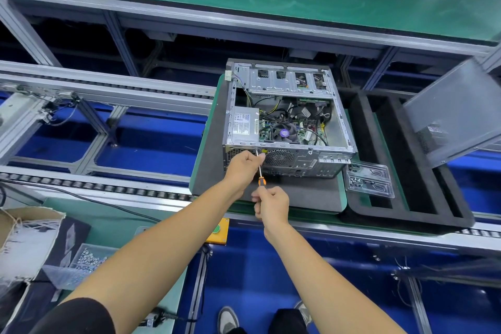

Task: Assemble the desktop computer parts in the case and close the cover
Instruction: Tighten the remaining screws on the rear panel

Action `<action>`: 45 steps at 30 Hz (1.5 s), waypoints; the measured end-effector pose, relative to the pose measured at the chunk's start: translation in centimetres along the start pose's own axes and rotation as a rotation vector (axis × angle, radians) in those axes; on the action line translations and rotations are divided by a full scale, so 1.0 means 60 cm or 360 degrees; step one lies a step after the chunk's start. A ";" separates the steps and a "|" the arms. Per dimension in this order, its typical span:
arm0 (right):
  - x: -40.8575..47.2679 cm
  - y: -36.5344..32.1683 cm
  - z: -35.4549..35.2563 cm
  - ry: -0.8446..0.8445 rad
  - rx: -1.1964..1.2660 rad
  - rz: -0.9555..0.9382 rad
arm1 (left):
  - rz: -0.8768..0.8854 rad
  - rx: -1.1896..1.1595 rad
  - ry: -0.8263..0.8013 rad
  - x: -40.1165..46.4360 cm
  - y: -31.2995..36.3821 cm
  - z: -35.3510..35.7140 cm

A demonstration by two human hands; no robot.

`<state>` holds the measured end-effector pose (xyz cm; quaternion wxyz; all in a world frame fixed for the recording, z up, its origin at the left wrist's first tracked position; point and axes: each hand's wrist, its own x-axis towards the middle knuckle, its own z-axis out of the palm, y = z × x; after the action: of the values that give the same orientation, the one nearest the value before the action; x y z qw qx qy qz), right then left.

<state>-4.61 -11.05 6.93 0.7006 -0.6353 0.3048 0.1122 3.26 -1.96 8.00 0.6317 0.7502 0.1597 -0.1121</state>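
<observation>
**Operator:** Head view. Where is the unit, and why is it placed that way?

**Technician:** The computer case (287, 122) lies on its side on a dark foam pad (298, 192) on the conveyor line. The open side faces up, which exposes the power supply (244, 126), the CPU fan (283, 133) and the drive cage (284, 80). The rear panel faces the person, so the rear screw points are within reach.

**Operator:** State of the hands?

**Technician:** The right hand (272, 205) is wrapped round the orange-and-black handle of the screwdriver (260, 171). The left hand (245, 165) is curled at the shaft close to the tip, against the rear panel. This looks like a guiding grip that keeps the tip seated. Whether it also pinches a screw cannot be determined.

**Operator:** Step in hand?

**Technician:** Judged from the tip position, at the upper rear edge beside the power supply, a power supply fixing screw is being driven.

**Operator:** Remaining items?

**Technician:** The side cover (455, 114) stands tilted at the right, well apart from the case and not yet fitted. A clear screw tray (370, 180) lies just beside the rear right corner of the case, within easy reach. A second bin of screws (86, 259) sits near the left at the workstation edge.
</observation>
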 end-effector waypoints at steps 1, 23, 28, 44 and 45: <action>0.000 -0.001 0.000 -0.0007 0.0007 0.0021 | 0.0001 0.0008 -0.0015 -0.001 0.000 -0.002; 0.004 -0.013 0.006 -0.0154 0.0188 0.0292 | -0.0258 -0.0461 -0.0210 -0.002 0.002 -0.025; -0.002 -0.012 -0.001 -0.0091 0.0103 0.0189 | -0.0429 -0.0775 -0.0228 -0.026 -0.026 -0.033; -0.004 0.001 -0.014 -0.0160 -0.0155 0.0233 | -0.0498 -0.0820 -0.0334 -0.006 -0.091 -0.063; -0.003 0.002 -0.016 -0.0161 -0.0173 0.0232 | -0.0497 -0.0838 -0.0328 -0.005 -0.092 -0.063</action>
<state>-5.08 -11.89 6.94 0.6697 -0.6420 0.3078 0.2111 0.75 2.54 3.77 0.7921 0.5123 0.2314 -0.2378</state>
